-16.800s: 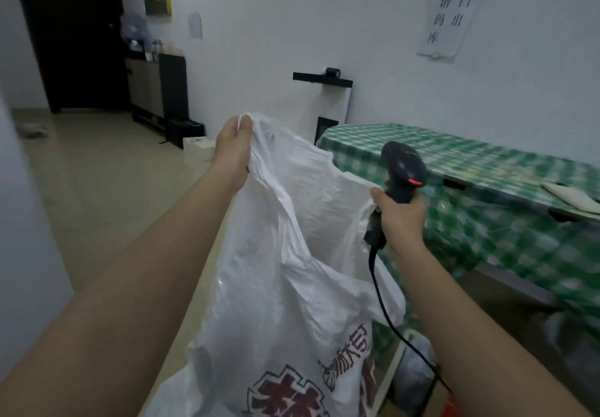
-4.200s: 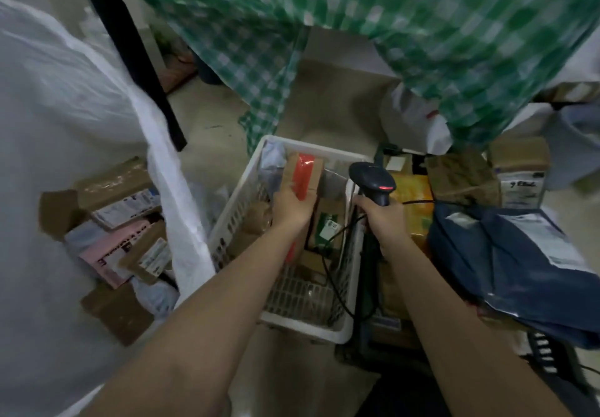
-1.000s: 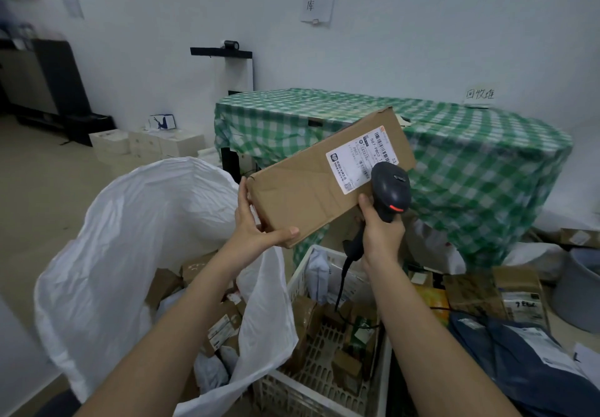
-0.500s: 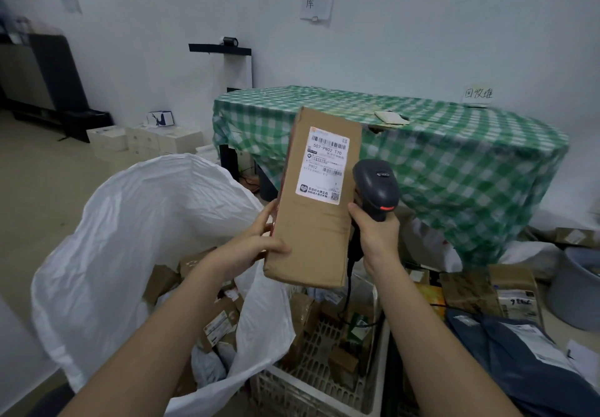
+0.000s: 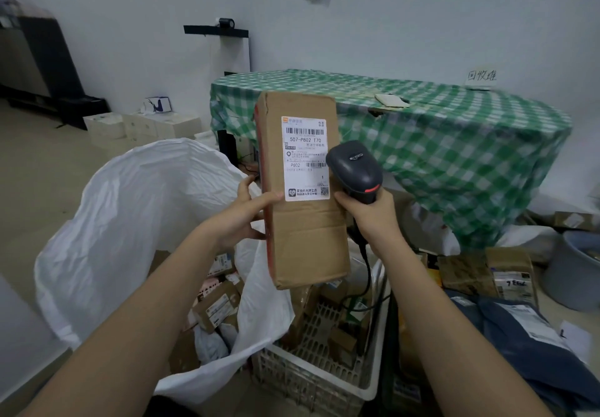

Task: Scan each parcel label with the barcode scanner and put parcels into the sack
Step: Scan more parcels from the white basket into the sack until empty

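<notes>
Head cam: left hand (image 5: 242,218) grips the cardboard parcel (image 5: 303,189) on its left long edge, about mid-height. Thumb lies flat across the front face, tip just touching the bottom-left corner of the label (image 5: 305,158); the other fingers wrap behind the box, mostly hidden. Parcel is held upright in the air, long axis nearly vertical, leaning a little to the left at the top. It hangs above the gap between the sack (image 5: 130,221) on the left and the white crate (image 5: 311,374) below.

Parcel: tall narrow brown box, creased flaps on the lower front, red strip down the left side edge. White shipping label on the upper front half, barcode near its top, "507-P802 T70" printed under it, second smaller barcode lower down, logo at the bottom.

Right hand (image 5: 373,218) is clenched round the handle of the barcode scanner (image 5: 355,171). Scanner is dark grey with a red band. Its head sits just right of the label, overlapping the parcel's right edge, nose pointing up and left. Black cable drops from the handle into the crate.

Both forearms reach in from the near edge, wrists roughly level, hands on either side of the box.

Sack is white, mouth open, small boxed parcels visible inside. Green checked table (image 5: 454,130) stands behind, further from the camera.
</notes>
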{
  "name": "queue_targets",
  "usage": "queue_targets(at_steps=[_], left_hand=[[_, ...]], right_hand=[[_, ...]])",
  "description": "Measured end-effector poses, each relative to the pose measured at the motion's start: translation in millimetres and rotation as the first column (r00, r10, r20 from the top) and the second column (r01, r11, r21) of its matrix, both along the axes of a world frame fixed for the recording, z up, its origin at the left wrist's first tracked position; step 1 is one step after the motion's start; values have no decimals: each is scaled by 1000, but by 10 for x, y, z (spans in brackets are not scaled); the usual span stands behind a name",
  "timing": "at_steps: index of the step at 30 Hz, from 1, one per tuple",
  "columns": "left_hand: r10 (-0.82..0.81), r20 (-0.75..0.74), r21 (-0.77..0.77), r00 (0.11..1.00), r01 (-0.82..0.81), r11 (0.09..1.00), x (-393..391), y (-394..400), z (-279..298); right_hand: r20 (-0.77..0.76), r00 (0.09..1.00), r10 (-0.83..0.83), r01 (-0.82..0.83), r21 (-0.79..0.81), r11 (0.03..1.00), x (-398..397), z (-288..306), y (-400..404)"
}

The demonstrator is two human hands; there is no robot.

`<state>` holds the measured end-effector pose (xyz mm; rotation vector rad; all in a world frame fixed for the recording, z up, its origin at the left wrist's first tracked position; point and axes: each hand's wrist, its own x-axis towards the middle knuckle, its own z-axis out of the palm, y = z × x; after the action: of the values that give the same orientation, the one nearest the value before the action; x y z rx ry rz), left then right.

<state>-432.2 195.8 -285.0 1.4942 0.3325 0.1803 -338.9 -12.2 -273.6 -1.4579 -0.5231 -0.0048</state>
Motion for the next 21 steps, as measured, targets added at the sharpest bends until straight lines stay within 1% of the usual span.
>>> queue_targets(at_steps=[3,6,8,9,11,13,17,21], left_hand=[[25,-11,53,1000,-24,998,-53,68,-26],[119,20,58,993,-120,991,-129,153,-36],[165,42,62,985,-168,984,-181,209,-34],[177,49,67,983,-180,981,-204,233,-34],[183,59,69,981,-187,980,-245,272,-32],[177,65,71,982,-181,981,-268,291,-39],[145,70,72,987,-150,986,-286,263,-53],[135,70,63,988,-139,988,-298,239,-32]], right_hand=[[-17,1000,-21,19,-91,996,1,7,58],[-2,999,-50,49,-169,984,-39,36,93],[0,1000,-6,6,-212,977,-101,104,112],[-31,999,38,-44,-211,976,-138,140,123],[-127,980,152,-172,-169,970,-222,205,147],[-156,964,217,-242,-164,956,-278,241,167],[-132,962,237,-261,-204,944,-334,271,185],[-93,971,219,-236,-277,931,-349,293,161]])
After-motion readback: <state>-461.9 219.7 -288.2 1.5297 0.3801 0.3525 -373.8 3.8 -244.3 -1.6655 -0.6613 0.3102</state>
